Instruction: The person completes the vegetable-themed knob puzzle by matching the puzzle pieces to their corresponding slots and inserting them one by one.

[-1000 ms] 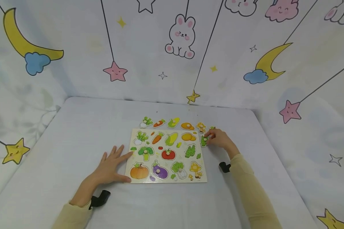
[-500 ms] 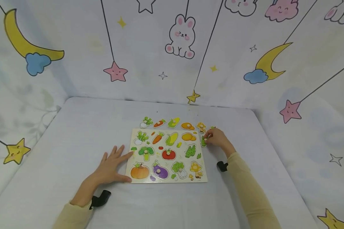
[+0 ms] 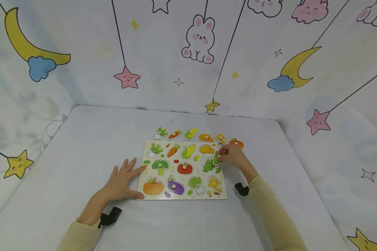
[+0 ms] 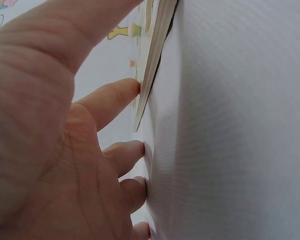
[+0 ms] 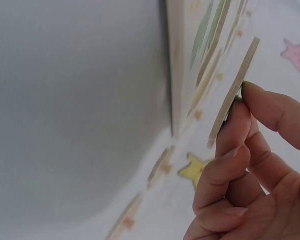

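A white wooden puzzle board (image 3: 196, 170) with vegetable pictures lies on the table. My left hand (image 3: 120, 184) is spread at its left side, thumb on the near left corner. In the left wrist view, its index fingertip touches the board's edge (image 4: 152, 65) and the other fingertips rest on the cloth. My right hand (image 3: 234, 156) pinches a green vegetable puzzle piece (image 3: 216, 158) over the board's right edge, just up and right of the matching green picture (image 3: 208, 165). In the right wrist view, the piece (image 5: 235, 92) is seen edge-on, tilted and apart from the board.
Behind the board lie loose knobbed pieces: a turnip (image 3: 160, 133), carrot (image 3: 175, 134), corn (image 3: 190, 134), potato (image 3: 205, 137), mushroom (image 3: 220, 138) and pumpkin (image 3: 235, 142). Broccoli (image 3: 160, 167), tomato (image 3: 185, 168), eggplant (image 3: 176, 187) and cabbage (image 3: 197, 185) pieces sit in the board.
My right hand has lifted the green vegetable piece from beside the board and moved it left over the board's edge. The pumpkin piece has come into fuller view. My left hand stays put.
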A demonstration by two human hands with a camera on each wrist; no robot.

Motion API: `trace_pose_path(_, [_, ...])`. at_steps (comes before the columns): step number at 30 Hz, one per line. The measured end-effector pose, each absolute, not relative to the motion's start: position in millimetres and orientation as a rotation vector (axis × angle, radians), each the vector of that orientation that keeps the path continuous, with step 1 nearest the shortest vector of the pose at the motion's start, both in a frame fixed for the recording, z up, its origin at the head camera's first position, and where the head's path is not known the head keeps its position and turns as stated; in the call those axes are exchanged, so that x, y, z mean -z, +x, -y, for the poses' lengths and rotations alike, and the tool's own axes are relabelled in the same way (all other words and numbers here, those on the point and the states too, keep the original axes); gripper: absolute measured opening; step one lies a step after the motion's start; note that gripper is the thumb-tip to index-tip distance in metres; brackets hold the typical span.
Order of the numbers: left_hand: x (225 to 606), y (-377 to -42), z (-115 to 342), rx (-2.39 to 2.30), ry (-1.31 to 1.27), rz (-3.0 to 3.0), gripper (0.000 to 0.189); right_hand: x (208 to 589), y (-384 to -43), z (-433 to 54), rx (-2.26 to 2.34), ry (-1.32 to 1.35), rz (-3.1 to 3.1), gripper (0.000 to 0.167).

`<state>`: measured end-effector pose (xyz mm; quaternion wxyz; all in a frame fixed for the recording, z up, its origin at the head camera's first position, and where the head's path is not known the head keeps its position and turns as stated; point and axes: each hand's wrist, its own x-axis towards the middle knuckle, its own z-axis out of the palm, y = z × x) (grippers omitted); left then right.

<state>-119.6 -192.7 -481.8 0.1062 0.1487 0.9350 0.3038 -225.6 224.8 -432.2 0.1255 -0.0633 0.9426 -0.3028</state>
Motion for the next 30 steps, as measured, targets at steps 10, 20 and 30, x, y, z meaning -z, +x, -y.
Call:
trace_pose_path(10, [482.8, -120.5, 192.8, -0.887, 0.439, -2.767, 0.103, 438.7, -210.1, -190.6, 0.778, -0.214, -2.7, 0.011])
trace_pose_path(20, [481.9, -120.5, 192.6, -0.883, 0.438, -2.764, 0.102, 443.8, -209.9, -184.5, 0.682, -0.158, -2.703, 0.011])
trace_pose_path(30, [481.7, -120.2, 192.0, -0.886, 0.446, -2.768, 0.102, 446.2, -211.0, -187.2, 0.693, -0.188, -2.664, 0.012])
